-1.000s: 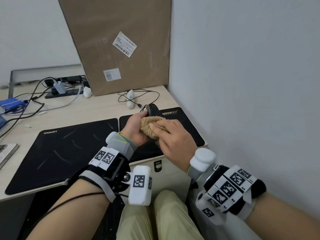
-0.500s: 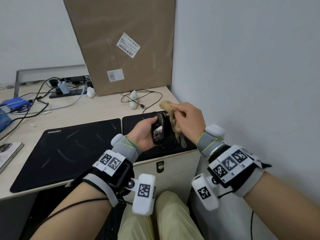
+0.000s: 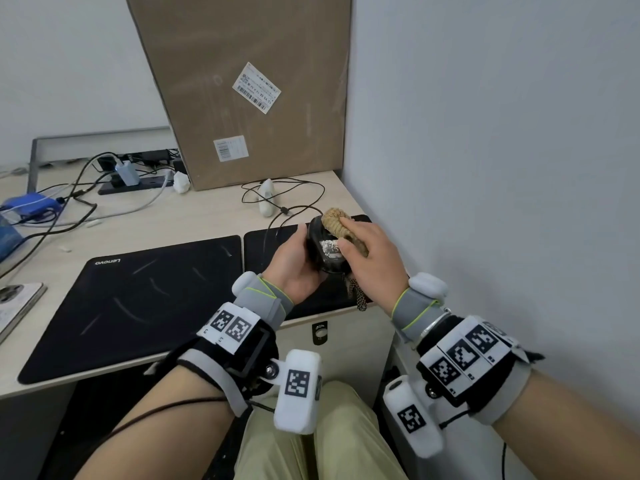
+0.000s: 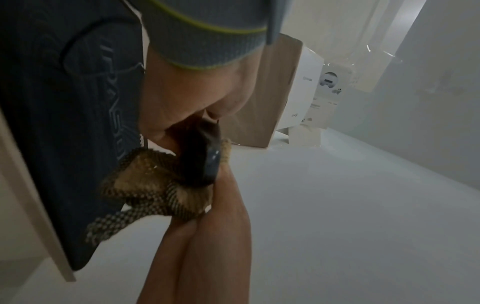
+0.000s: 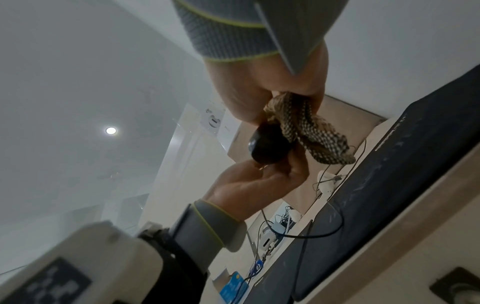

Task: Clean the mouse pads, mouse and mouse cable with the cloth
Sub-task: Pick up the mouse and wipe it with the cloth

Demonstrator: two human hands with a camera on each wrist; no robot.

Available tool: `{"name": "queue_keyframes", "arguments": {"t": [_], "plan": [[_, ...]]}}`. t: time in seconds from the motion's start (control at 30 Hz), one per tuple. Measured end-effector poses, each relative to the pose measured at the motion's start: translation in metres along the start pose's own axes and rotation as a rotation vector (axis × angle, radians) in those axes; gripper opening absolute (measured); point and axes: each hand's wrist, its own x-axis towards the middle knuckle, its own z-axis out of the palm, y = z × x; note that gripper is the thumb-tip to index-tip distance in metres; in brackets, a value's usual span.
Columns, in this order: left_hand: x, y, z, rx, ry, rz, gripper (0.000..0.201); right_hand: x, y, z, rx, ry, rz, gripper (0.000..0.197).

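Observation:
My left hand grips the black mouse, lifted above the right mouse pad with its underside and silver label turned up. My right hand holds the tan knitted cloth and presses it on the mouse's underside; a cloth end hangs below the hand. The mouse cable runs from the mouse back over the desk. The large Lenovo mouse pad lies to the left, streaked with light marks.
A big cardboard box leans against the wall behind. A white object lies in the cable loops. A power strip with chargers and a blue device sit far left. The wall closes the right side.
The mouse has been turned over from top up to underside up. My right hand with the cloth left the mouse's top, swung right, and now wipes the underside.

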Motion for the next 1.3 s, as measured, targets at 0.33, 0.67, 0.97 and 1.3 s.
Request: {"name": "queue_keyframes", "arguments": {"t": [0.33,0.67,0.97,1.3], "plan": [[0.007,0.007,-0.002,-0.075,-0.049,-0.069,0.075,-0.030,0.000,0.006,-0.306,0.030,-0.543,0.036],[-0.005,0.004,-0.001,0.157,0.011,-0.006,0.058,0.024,-0.016,-0.001,-0.390,-0.146,-0.296,0.036],[-0.001,0.008,-0.013,0.115,0.090,-0.021,0.069,0.012,-0.017,0.016,-0.363,-0.180,-0.190,0.038],[-0.001,0.011,-0.017,0.220,-0.016,-0.022,0.078,-0.002,-0.018,0.014,-0.639,-0.170,-0.491,0.046]]}}
